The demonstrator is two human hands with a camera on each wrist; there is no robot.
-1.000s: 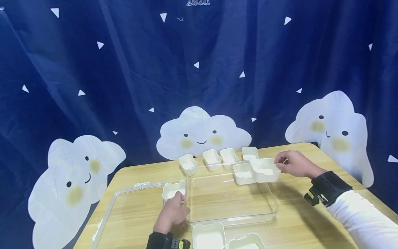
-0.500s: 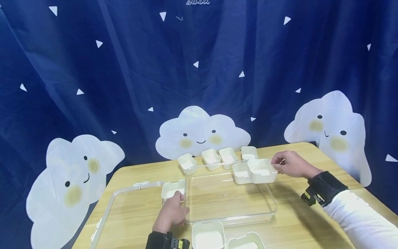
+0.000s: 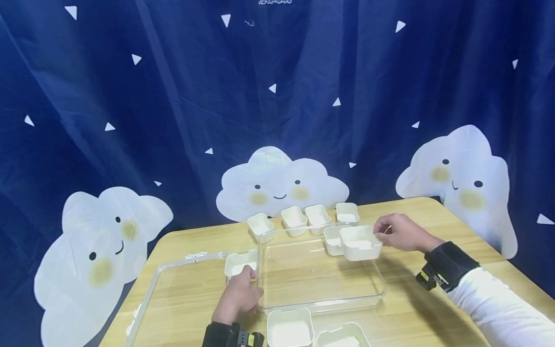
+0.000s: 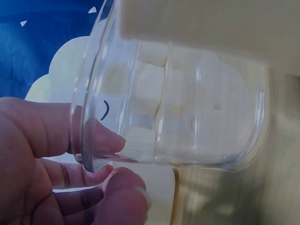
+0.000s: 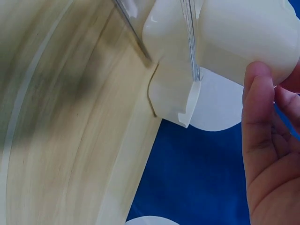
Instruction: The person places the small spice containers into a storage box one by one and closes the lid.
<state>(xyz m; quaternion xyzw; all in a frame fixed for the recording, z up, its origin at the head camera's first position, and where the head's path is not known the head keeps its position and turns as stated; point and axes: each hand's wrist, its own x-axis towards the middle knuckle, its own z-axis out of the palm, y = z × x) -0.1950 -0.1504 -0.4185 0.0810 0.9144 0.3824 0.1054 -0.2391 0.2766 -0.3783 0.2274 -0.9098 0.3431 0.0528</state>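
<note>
My right hand [image 3: 403,233] pinches the right-hand wall of a small cream container [image 3: 361,251] and holds it above the right side of a clear plastic box [image 3: 321,306]. In the right wrist view, thumb and fingers grip the container [image 5: 243,35] at its edge. Another cream container [image 3: 332,243] shows at the box's far right corner, partly hidden by the held one. At the box's left side my left hand [image 3: 238,296] grips the wall; the left wrist view has the thumb [image 4: 110,136] and fingers on either side of the rim [image 4: 86,93].
Several cream containers [image 3: 294,219] stand along the table's far edge. Left of the box are one more container [image 3: 236,262] and a clear lid [image 3: 158,274]. Two others [image 3: 290,330] stand in front. A blue curtain [image 3: 277,111] hangs behind the wooden table [image 3: 416,308].
My right hand has carried the held container a little left, then slightly down over the box. The left hand keeps its grip on the box wall.
</note>
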